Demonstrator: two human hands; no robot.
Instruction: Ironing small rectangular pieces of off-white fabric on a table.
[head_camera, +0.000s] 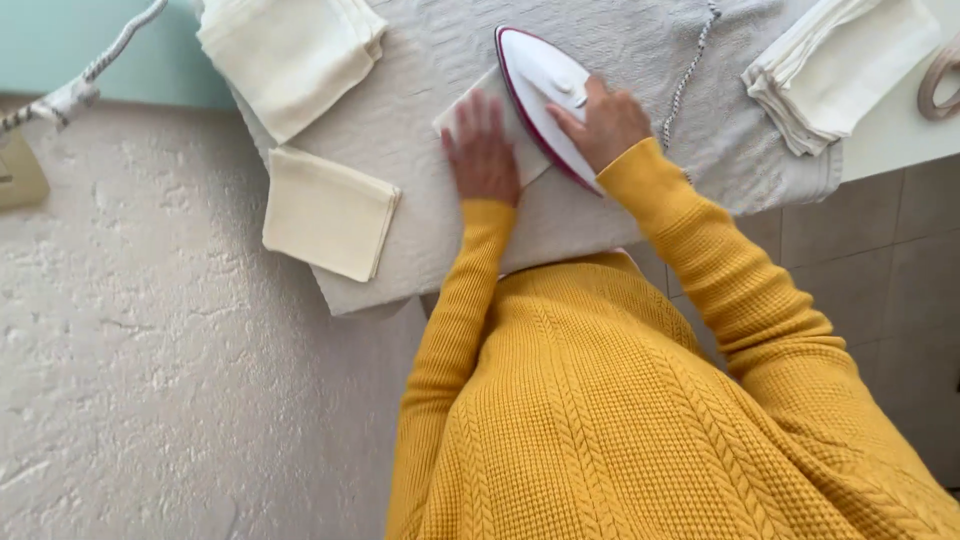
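My right hand (603, 122) grips the handle of a white iron with a dark red rim (535, 85), which rests on a small folded cream cloth (468, 112) on the grey padded ironing surface (440, 230). My left hand (482, 150) lies flat, fingers spread, on that cloth just left of the iron. Both arms wear mustard yellow knitted sleeves.
A folded cream cloth (328, 212) lies at the surface's near left edge, a stack of folded cloths (290, 52) behind it, and another stack (838, 68) at the far right. The iron's braided cord (688, 72) trails right. Rough white wall at left, tiled floor at right.
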